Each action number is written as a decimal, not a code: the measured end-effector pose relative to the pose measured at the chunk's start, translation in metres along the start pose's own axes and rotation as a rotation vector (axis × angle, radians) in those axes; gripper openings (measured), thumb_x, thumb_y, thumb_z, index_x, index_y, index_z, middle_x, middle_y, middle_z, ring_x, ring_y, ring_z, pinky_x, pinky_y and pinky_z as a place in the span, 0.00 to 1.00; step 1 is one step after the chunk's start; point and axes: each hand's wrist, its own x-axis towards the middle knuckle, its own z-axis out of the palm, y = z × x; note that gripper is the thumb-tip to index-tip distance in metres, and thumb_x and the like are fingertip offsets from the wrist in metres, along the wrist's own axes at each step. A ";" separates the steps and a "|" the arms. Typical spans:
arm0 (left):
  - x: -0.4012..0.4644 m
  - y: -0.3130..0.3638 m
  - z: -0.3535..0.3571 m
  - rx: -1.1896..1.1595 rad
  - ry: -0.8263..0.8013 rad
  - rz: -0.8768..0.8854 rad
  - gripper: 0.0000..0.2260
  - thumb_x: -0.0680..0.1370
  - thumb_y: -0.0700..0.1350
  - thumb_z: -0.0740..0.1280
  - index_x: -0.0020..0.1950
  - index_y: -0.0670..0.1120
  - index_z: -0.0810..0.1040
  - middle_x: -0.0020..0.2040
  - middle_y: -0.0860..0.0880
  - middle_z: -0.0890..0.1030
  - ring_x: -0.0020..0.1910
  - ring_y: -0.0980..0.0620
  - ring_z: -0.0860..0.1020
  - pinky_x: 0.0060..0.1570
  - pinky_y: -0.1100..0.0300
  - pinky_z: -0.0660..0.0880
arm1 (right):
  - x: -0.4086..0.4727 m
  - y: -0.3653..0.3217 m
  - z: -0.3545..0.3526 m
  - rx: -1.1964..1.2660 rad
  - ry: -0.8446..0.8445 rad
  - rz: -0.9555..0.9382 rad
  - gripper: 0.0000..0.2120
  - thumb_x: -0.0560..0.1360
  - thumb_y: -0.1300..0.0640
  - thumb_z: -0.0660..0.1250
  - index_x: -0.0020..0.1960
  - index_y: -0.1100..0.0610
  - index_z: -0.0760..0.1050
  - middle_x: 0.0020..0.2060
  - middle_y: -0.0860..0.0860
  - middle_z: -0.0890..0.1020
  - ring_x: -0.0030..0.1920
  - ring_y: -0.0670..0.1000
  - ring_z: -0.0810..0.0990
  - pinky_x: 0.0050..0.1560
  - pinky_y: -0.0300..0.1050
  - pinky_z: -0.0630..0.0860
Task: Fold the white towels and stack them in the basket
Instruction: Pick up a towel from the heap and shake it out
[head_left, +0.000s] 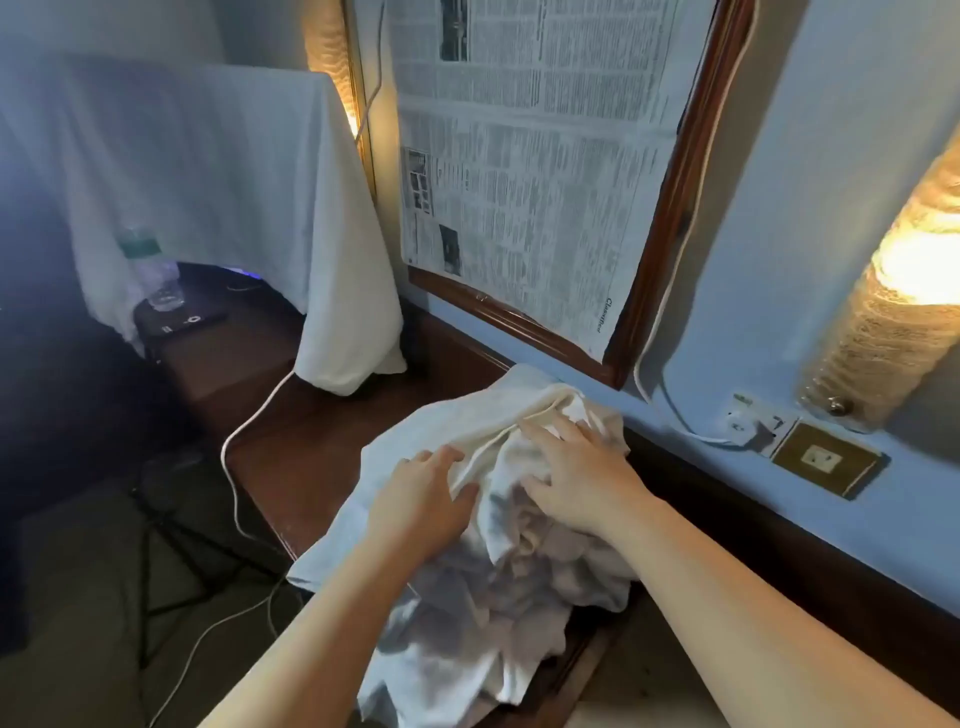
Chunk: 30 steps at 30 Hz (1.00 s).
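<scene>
Left hand (422, 496) and right hand (576, 475) palm-down, fingers spread, gripping nothing, flat on crumpled white towels (498, 577).

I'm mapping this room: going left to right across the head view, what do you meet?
Clear plastic water bottle → white draped cloth → wood-framed newspaper sheet → brass wall socket plate → glowing rope-wrapped lamp.

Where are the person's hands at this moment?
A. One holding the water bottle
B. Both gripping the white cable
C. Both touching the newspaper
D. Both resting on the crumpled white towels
D: the left hand and right hand lie spread on the crumpled towels on the wooden counter.
</scene>
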 end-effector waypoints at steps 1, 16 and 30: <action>0.007 -0.004 0.005 0.030 -0.035 -0.023 0.20 0.81 0.61 0.63 0.72 0.58 0.72 0.67 0.54 0.77 0.66 0.49 0.75 0.59 0.51 0.74 | 0.008 -0.005 0.003 -0.010 -0.022 -0.012 0.31 0.83 0.42 0.57 0.83 0.37 0.50 0.84 0.47 0.51 0.83 0.59 0.47 0.80 0.65 0.54; 0.042 -0.039 0.063 0.057 -0.021 -0.042 0.10 0.85 0.50 0.58 0.57 0.45 0.74 0.55 0.47 0.77 0.57 0.44 0.72 0.47 0.51 0.68 | 0.092 -0.035 0.072 -0.265 -0.061 -0.083 0.20 0.84 0.49 0.59 0.75 0.36 0.68 0.79 0.52 0.64 0.78 0.60 0.59 0.77 0.62 0.56; 0.035 -0.050 0.069 0.047 0.096 -0.022 0.09 0.83 0.50 0.63 0.55 0.45 0.75 0.53 0.47 0.75 0.53 0.43 0.72 0.46 0.50 0.70 | 0.084 -0.029 0.076 -0.226 0.200 -0.045 0.09 0.84 0.53 0.59 0.60 0.42 0.74 0.53 0.47 0.80 0.58 0.56 0.77 0.58 0.56 0.68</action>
